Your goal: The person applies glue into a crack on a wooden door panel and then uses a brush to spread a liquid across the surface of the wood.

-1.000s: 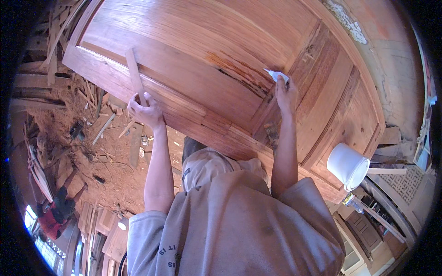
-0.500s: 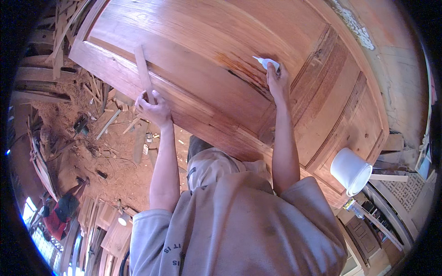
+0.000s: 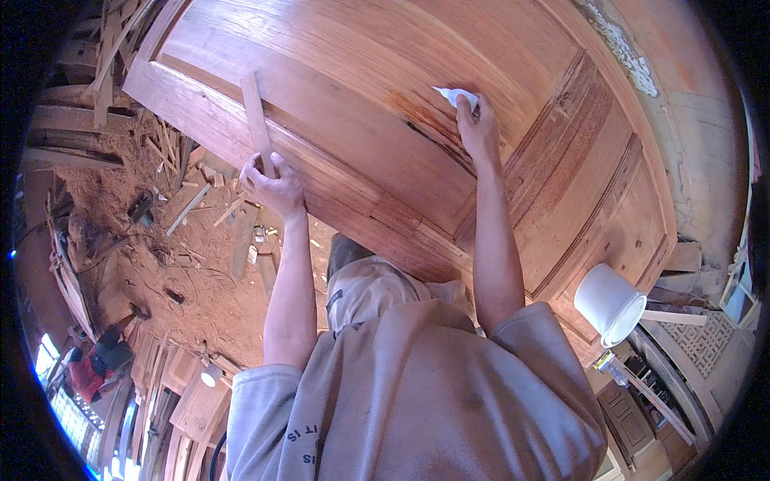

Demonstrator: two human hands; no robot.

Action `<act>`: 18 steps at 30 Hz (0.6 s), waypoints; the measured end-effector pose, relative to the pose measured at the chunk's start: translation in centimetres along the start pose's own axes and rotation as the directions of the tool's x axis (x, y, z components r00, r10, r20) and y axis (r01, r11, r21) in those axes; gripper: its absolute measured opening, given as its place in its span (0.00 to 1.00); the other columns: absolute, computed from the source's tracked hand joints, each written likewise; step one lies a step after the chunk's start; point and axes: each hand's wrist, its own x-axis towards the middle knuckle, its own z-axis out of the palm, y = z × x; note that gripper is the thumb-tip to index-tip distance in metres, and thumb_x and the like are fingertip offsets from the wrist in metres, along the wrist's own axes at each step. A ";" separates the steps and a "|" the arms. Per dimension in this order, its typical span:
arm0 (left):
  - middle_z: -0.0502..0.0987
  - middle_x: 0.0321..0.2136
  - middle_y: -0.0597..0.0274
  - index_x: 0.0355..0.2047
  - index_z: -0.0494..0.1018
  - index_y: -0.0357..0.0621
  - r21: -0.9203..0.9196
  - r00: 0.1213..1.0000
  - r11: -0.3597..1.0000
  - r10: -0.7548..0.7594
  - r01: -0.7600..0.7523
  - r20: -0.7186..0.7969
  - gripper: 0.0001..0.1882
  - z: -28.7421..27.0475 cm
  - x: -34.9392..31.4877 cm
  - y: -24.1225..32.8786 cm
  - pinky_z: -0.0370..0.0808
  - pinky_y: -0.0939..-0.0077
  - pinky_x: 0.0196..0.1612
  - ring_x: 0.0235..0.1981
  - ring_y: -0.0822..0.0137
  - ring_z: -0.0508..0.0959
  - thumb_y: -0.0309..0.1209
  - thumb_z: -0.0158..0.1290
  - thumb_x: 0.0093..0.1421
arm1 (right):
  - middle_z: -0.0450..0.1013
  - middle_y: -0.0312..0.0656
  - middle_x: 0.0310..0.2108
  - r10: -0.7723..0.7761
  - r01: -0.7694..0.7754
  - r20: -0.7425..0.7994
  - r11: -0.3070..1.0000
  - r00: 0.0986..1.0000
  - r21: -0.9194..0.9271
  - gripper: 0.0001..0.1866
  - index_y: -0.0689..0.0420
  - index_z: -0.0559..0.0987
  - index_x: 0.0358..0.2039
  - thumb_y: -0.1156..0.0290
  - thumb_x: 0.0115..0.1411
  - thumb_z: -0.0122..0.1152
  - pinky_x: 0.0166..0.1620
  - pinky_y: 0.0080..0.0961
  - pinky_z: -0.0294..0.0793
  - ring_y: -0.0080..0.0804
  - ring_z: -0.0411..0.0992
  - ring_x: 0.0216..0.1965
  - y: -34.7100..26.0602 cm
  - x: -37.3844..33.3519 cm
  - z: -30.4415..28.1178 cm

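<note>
A large panelled wooden door [image 3: 345,144] lies in front of me. My left hand [image 3: 275,186] grips the near end of a thin wooden strip [image 3: 255,112], whose far part reaches over the door's raised edge. In my right hand [image 3: 479,132] is a small white squeeze bottle [image 3: 460,97] with a pointed nozzle, tilted so the tip points to the far left. Just left of this hand, a dark crack and an orange-brown stained patch [image 3: 425,112] mark the door panel. The nozzle tip appears slightly above the panel, beyond the stain; contact cannot be made out.
A white bucket [image 3: 605,301] stands on the door's right end. Wood scraps and sawdust cover the floor [image 3: 208,264] at the left. Stacked boards [image 3: 76,132] lie at the far left. Another person [image 3: 100,361] is at the lower left, near more timber.
My right hand has shifted slightly to the far left with the bottle, and its nozzle has moved away from me. My left hand and the strip have moved slightly right in the picture.
</note>
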 end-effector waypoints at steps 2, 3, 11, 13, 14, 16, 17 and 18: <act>0.72 0.42 0.49 0.44 0.72 0.36 0.000 1.000 1.000 -0.010 0.010 0.003 0.20 -0.1 0.0 0.1 0.66 0.53 0.53 0.48 0.50 0.70 0.39 0.57 0.59 | 0.69 0.34 0.21 -0.010 0.010 -0.012 1.000 1.000 -0.030 0.16 0.63 0.77 0.38 0.60 0.67 0.56 0.29 0.26 0.67 0.22 0.67 0.24 -0.3 0.2 0.2; 0.72 0.42 0.49 0.44 0.72 0.37 -0.001 1.000 1.000 -0.017 0.017 0.006 0.19 -0.1 0.0 0.2 0.65 0.53 0.53 0.48 0.50 0.70 0.39 0.57 0.59 | 0.72 0.41 0.27 0.011 -0.010 0.011 0.999 1.000 -0.050 0.18 0.63 0.77 0.40 0.57 0.66 0.57 0.35 0.31 0.70 0.31 0.71 0.29 -0.2 0.5 0.2; 0.72 0.42 0.49 0.44 0.72 0.37 -0.025 1.000 1.000 0.005 -0.005 -0.011 0.20 0.0 0.0 0.2 0.65 0.52 0.53 0.49 0.50 0.69 0.40 0.57 0.59 | 0.75 0.49 0.33 0.038 -0.037 0.034 0.999 0.999 -0.027 0.21 0.63 0.76 0.42 0.54 0.66 0.57 0.41 0.36 0.72 0.40 0.74 0.36 -1.2 1.2 1.1; 0.72 0.42 0.49 0.44 0.72 0.37 -0.029 1.000 1.000 -0.006 0.006 -0.014 0.20 -0.1 0.0 0.0 0.65 0.52 0.53 0.49 0.50 0.69 0.40 0.57 0.59 | 0.75 0.48 0.32 0.047 -0.046 0.122 0.999 0.991 -0.015 0.21 0.63 0.76 0.41 0.54 0.66 0.57 0.40 0.36 0.72 0.38 0.73 0.35 -2.0 1.3 1.2; 0.71 0.42 0.49 0.44 0.72 0.37 -0.017 1.000 1.000 0.019 -0.019 -0.022 0.20 -0.1 0.1 0.0 0.65 0.52 0.54 0.49 0.50 0.69 0.40 0.57 0.59 | 0.75 0.48 0.32 0.046 -0.045 0.123 0.999 0.991 -0.016 0.21 0.63 0.76 0.41 0.54 0.66 0.57 0.40 0.36 0.72 0.38 0.73 0.35 -2.1 1.3 1.3; 0.71 0.42 0.49 0.44 0.72 0.37 -0.003 0.999 0.999 0.042 -0.042 -0.031 0.20 0.0 0.1 -0.1 0.65 0.52 0.54 0.49 0.49 0.69 0.40 0.57 0.59 | 0.75 0.47 0.31 0.015 -0.012 0.082 0.999 0.997 -0.039 0.21 0.64 0.76 0.39 0.54 0.66 0.57 0.38 0.35 0.71 0.35 0.72 0.33 -2.4 1.3 1.6; 0.72 0.42 0.49 0.44 0.72 0.37 -0.011 0.999 1.000 0.027 -0.027 -0.030 0.20 0.0 0.1 -0.2 0.65 0.52 0.54 0.49 0.50 0.69 0.40 0.57 0.59 | 0.75 0.47 0.31 0.014 -0.011 0.085 0.999 0.996 -0.038 0.21 0.64 0.76 0.39 0.54 0.66 0.57 0.38 0.35 0.71 0.35 0.72 0.33 -2.6 1.4 1.8; 0.72 0.42 0.49 0.44 0.72 0.37 -0.019 1.000 1.000 0.012 -0.012 -0.029 0.20 0.0 0.1 -0.4 0.65 0.53 0.54 0.49 0.50 0.69 0.40 0.57 0.59 | 0.75 0.47 0.31 0.010 -0.010 0.104 1.000 0.995 -0.004 0.20 0.64 0.76 0.39 0.55 0.66 0.57 0.37 0.35 0.71 0.34 0.72 0.33 -2.8 1.4 1.9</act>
